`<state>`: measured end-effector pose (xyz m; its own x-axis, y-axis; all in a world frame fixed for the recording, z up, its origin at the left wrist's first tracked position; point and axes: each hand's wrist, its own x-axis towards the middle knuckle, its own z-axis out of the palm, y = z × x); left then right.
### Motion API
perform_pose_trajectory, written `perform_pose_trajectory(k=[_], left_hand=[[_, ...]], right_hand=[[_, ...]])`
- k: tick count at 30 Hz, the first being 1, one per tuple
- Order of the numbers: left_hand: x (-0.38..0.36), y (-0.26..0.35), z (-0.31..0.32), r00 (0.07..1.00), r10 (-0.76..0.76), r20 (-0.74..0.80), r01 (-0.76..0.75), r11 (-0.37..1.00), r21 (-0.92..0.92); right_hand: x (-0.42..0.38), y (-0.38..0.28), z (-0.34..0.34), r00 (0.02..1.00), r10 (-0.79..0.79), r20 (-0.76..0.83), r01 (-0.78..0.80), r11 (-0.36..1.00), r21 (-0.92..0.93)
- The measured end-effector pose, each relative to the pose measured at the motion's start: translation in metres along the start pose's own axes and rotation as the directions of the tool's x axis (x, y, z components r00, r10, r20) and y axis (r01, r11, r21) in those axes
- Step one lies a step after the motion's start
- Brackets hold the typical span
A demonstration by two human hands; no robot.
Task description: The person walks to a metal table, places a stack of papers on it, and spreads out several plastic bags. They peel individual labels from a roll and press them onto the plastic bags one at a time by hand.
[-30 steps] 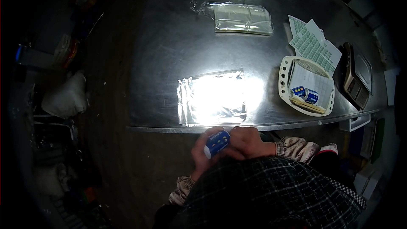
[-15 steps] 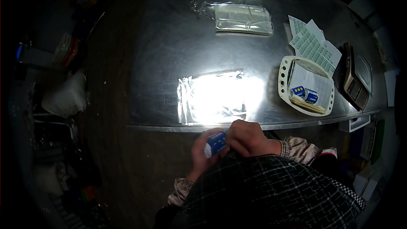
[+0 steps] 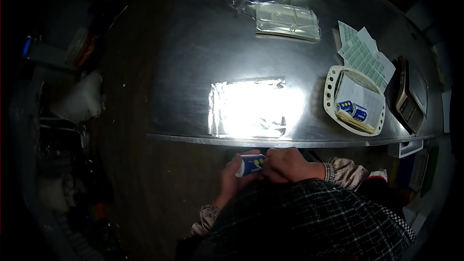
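Snugly, left fingers point(image 3: 236, 163) clasp the blue roll point(image 3: 252, 165); right fingers point(image 3: 273, 162), grip unclear, curl beside it.

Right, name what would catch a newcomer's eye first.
First, the shiny packet, blazing with glare near the front edge of the metal table. Next, the blue cylinder in the left hand, just off that edge. Then the white basket at right, holding two smaller-looking items with blue labels.

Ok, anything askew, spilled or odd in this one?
Nothing visibly spilled. The green-printed sheets look untidy, overlapping at uneven angles behind the basket. Glare whites out most of the plastic packet, so damage there can't be judged.
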<state>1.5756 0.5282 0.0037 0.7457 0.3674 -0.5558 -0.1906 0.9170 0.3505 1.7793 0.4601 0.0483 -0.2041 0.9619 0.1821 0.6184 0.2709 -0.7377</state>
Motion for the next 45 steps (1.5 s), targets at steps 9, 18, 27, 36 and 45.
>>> perform_pose_trajectory(k=[9, 18, 27, 36, 45], left_hand=[[-0.001, 0.008, 0.011, 1.0, 0.018, -0.001, -0.018, 0.996, -0.086], [-0.001, 0.009, 0.011, 0.966, 0.175, -0.191, -0.202, 0.97, -0.132], [0.009, 0.028, 0.011, 0.975, 0.217, -0.056, -0.224, 0.941, -0.255], [0.005, 0.02, -0.003, 0.981, 0.185, -0.06, -0.194, 0.91, -0.366], [-0.005, 0.056, -0.029, 0.561, 0.675, -0.479, -0.696, 0.698, 0.168]], right_hand=[[0.022, -0.002, -0.004, 0.974, -0.107, -0.201, 0.121, 0.991, 0.055], [0.01, -0.005, 0.011, 0.96, -0.159, -0.228, 0.182, 0.98, 0.081], [0.052, -0.014, 0.002, 0.947, 0.021, -0.321, 0.007, 0.996, 0.087], [0.051, -0.005, 0.025, 0.96, -0.134, -0.244, 0.138, 0.99, 0.0], [0.056, -0.038, -0.035, 0.931, -0.282, -0.233, 0.31, 0.946, 0.091]])
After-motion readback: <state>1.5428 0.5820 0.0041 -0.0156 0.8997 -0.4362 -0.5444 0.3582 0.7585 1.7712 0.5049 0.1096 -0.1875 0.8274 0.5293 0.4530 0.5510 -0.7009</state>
